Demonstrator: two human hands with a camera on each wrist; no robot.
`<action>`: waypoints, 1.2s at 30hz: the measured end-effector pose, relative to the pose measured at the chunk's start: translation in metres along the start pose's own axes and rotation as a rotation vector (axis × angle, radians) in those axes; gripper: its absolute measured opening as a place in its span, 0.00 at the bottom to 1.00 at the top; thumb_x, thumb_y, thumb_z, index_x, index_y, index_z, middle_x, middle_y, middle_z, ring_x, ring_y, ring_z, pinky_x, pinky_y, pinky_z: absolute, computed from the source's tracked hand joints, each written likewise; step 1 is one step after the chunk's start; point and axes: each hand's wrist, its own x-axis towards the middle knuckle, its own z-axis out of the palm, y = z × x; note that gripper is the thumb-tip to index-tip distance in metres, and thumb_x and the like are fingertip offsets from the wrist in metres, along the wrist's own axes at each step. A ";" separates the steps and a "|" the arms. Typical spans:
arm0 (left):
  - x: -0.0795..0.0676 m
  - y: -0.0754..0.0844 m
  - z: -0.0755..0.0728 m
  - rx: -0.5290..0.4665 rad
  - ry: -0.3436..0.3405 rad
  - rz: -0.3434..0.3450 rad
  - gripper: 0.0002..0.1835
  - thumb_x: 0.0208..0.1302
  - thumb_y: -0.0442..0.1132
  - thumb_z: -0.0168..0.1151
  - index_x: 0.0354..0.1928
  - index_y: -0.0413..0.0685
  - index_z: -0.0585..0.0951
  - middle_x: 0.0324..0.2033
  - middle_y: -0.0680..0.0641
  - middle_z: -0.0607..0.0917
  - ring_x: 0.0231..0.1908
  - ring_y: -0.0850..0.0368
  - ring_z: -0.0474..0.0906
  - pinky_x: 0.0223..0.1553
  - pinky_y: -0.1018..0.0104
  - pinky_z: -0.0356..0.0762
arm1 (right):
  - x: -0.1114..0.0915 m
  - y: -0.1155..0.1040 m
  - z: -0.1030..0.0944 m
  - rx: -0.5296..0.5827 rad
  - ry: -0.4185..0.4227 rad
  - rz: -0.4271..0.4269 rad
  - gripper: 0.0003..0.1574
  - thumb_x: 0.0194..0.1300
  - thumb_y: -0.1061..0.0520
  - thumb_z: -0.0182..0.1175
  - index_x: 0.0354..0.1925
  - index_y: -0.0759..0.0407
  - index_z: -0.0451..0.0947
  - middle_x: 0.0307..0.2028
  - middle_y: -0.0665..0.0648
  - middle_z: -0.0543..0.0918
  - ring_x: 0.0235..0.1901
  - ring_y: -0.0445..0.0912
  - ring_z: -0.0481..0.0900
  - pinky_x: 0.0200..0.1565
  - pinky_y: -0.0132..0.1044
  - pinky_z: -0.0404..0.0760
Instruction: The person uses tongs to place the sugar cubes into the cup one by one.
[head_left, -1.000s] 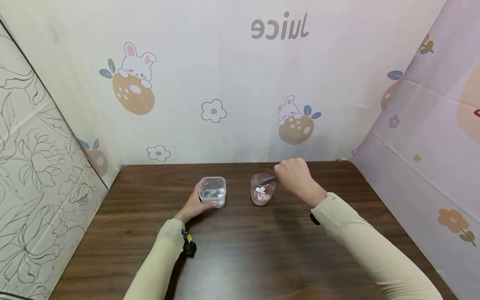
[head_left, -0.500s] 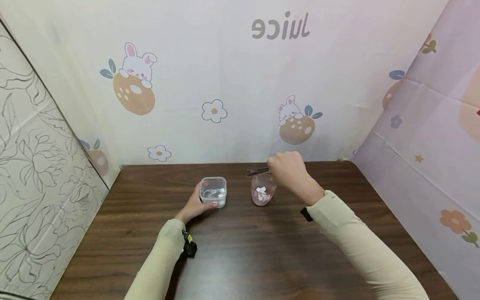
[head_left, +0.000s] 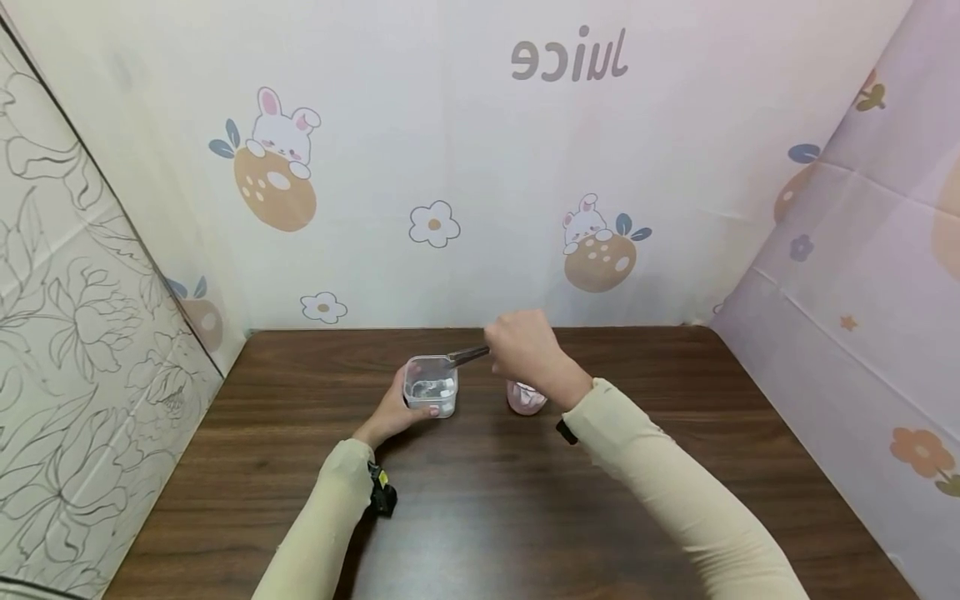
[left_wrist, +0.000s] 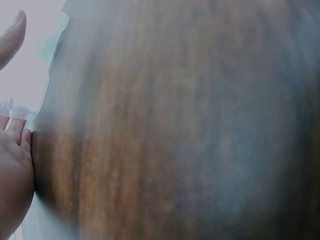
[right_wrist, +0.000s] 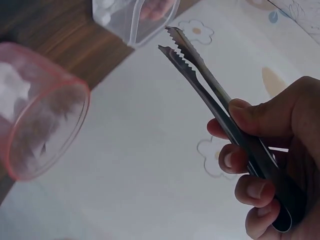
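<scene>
My left hand (head_left: pixel 392 414) grips a small clear plastic container (head_left: pixel 429 405) on the table, thumb along its near side. A few small white pieces (head_left: pixel 447 389) lie in it, toward its right side. Serrated metal tongs (right_wrist: pixel 220 112) are held in my right hand (head_left: pixel 525 350), fingers curled round the handles. Their tips stand slightly apart with nothing between them, and in the head view they overlap the container's right rim. A pink see-through cup (right_wrist: pixel 86 107) with several white pieces (right_wrist: pixel 12 90) stands behind my right hand, its upper part hidden in the head view.
The dark wooden table (head_left: pixel 465 517) ends at a printed curtain (head_left: pixel 375 167) just behind the container and cup. More patterned sheets hang at the left and right. A black wrist device (head_left: pixel 382 492) sits on the left wrist.
My right hand has lifted the tongs out of the pink cup and carried them left to the container's rim. The left hand and the container keep their place.
</scene>
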 end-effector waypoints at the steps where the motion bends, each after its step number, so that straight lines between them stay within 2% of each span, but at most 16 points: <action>1: -0.002 0.005 -0.001 -0.007 -0.005 0.004 0.53 0.47 0.30 0.74 0.71 0.37 0.50 0.67 0.31 0.61 0.66 0.36 0.55 0.65 0.44 0.50 | 0.002 -0.003 0.002 -0.012 -0.007 -0.006 0.17 0.44 0.51 0.73 0.13 0.51 0.74 0.12 0.46 0.67 0.15 0.41 0.58 0.14 0.39 0.68; 4: -0.006 0.016 -0.003 -0.010 -0.021 -0.005 0.53 0.48 0.29 0.73 0.71 0.34 0.49 0.66 0.29 0.60 0.66 0.34 0.54 0.65 0.43 0.49 | 0.006 -0.011 0.009 -0.055 -0.006 -0.037 0.17 0.41 0.44 0.77 0.18 0.51 0.80 0.13 0.47 0.73 0.14 0.40 0.60 0.15 0.38 0.70; 7: -0.009 0.022 -0.003 -0.011 -0.029 -0.020 0.53 0.49 0.29 0.72 0.72 0.35 0.48 0.67 0.29 0.59 0.67 0.35 0.54 0.65 0.44 0.49 | 0.011 -0.018 0.018 -0.091 0.012 -0.072 0.15 0.43 0.46 0.76 0.19 0.51 0.81 0.14 0.47 0.74 0.15 0.40 0.58 0.15 0.36 0.68; 11: -0.009 0.022 -0.003 -0.023 -0.029 -0.032 0.53 0.49 0.29 0.72 0.72 0.36 0.48 0.67 0.31 0.60 0.66 0.37 0.55 0.65 0.47 0.51 | 0.014 -0.027 0.029 -0.089 0.025 -0.101 0.18 0.43 0.47 0.76 0.15 0.50 0.76 0.12 0.47 0.72 0.15 0.40 0.55 0.15 0.35 0.65; 15: -0.006 0.016 -0.003 -0.033 -0.022 -0.021 0.53 0.48 0.28 0.73 0.72 0.36 0.49 0.66 0.31 0.61 0.65 0.38 0.58 0.64 0.47 0.53 | 0.017 -0.033 0.035 -0.071 0.028 -0.107 0.22 0.39 0.40 0.77 0.15 0.49 0.77 0.12 0.47 0.73 0.13 0.40 0.60 0.15 0.36 0.71; 17: -0.005 0.013 -0.003 -0.040 -0.016 -0.002 0.53 0.47 0.28 0.74 0.71 0.35 0.49 0.65 0.30 0.62 0.64 0.37 0.58 0.64 0.46 0.53 | 0.019 -0.034 0.036 -0.065 0.006 -0.102 0.22 0.39 0.38 0.77 0.17 0.49 0.79 0.13 0.48 0.74 0.13 0.40 0.63 0.16 0.37 0.73; 21: 0.002 -0.003 0.000 -0.042 0.000 0.012 0.55 0.46 0.29 0.75 0.71 0.38 0.50 0.66 0.32 0.62 0.64 0.39 0.59 0.64 0.48 0.53 | 0.025 -0.035 0.034 -0.060 -0.096 -0.079 0.23 0.41 0.35 0.75 0.21 0.49 0.81 0.16 0.48 0.76 0.14 0.40 0.66 0.18 0.37 0.75; 24: 0.008 -0.016 0.002 -0.027 0.012 0.017 0.55 0.45 0.29 0.76 0.72 0.40 0.50 0.66 0.33 0.63 0.65 0.41 0.59 0.64 0.50 0.53 | 0.029 -0.035 0.033 -0.054 -0.155 -0.069 0.22 0.42 0.36 0.75 0.24 0.50 0.82 0.19 0.48 0.79 0.16 0.40 0.68 0.20 0.38 0.76; 27: 0.009 -0.018 0.003 -0.020 0.021 0.025 0.55 0.44 0.30 0.76 0.71 0.40 0.51 0.66 0.34 0.63 0.64 0.41 0.60 0.64 0.49 0.53 | 0.034 -0.036 0.030 -0.053 -0.179 -0.074 0.15 0.46 0.43 0.75 0.25 0.50 0.83 0.22 0.49 0.81 0.18 0.41 0.70 0.22 0.40 0.78; 31: 0.009 -0.018 0.002 -0.031 0.021 0.002 0.55 0.44 0.30 0.76 0.71 0.42 0.51 0.66 0.35 0.63 0.64 0.42 0.60 0.64 0.51 0.53 | 0.038 -0.041 0.027 -0.071 -0.208 -0.092 0.05 0.51 0.54 0.70 0.25 0.50 0.82 0.22 0.49 0.81 0.19 0.41 0.70 0.23 0.41 0.78; 33: 0.009 -0.018 0.002 -0.037 0.018 -0.013 0.55 0.44 0.30 0.76 0.72 0.44 0.51 0.66 0.36 0.63 0.64 0.43 0.60 0.64 0.52 0.54 | 0.040 -0.045 0.027 -0.091 -0.222 -0.099 0.04 0.52 0.54 0.69 0.26 0.49 0.82 0.22 0.48 0.80 0.18 0.40 0.69 0.23 0.40 0.78; 36: 0.008 -0.017 0.002 -0.041 0.014 -0.007 0.55 0.45 0.30 0.76 0.72 0.43 0.51 0.66 0.35 0.63 0.63 0.41 0.61 0.64 0.50 0.54 | 0.041 -0.050 0.030 -0.116 -0.241 -0.111 0.07 0.53 0.50 0.70 0.28 0.49 0.83 0.21 0.48 0.80 0.17 0.40 0.68 0.24 0.39 0.79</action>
